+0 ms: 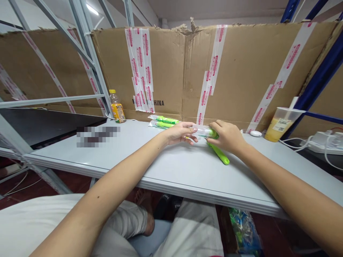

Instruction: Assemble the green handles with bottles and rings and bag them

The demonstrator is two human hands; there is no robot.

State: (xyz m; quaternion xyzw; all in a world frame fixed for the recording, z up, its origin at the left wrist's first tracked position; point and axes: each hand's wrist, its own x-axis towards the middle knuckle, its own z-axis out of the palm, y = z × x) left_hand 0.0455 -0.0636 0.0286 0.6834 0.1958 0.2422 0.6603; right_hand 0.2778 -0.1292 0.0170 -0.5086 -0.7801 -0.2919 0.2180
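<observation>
Both my hands meet over the middle of the pale grey table (112, 157). My left hand (179, 134) pinches the end of a clear plastic wrapper (201, 131) with a green item inside it. My right hand (226, 137) is closed on the other end of the same wrapper. A bright green stick-shaped item (220, 155) lies on the table just under my right hand. Two more wrapped green items (163, 122) lie at the back by the cardboard wall.
A taped cardboard wall (241, 71) closes the back of the table. A yellow drink bottle (117, 107) stands back left, a plastic cup with yellow drink (281, 125) back right, a small white object (255, 133) beside it. Cables and a power strip (321, 141) lie far right.
</observation>
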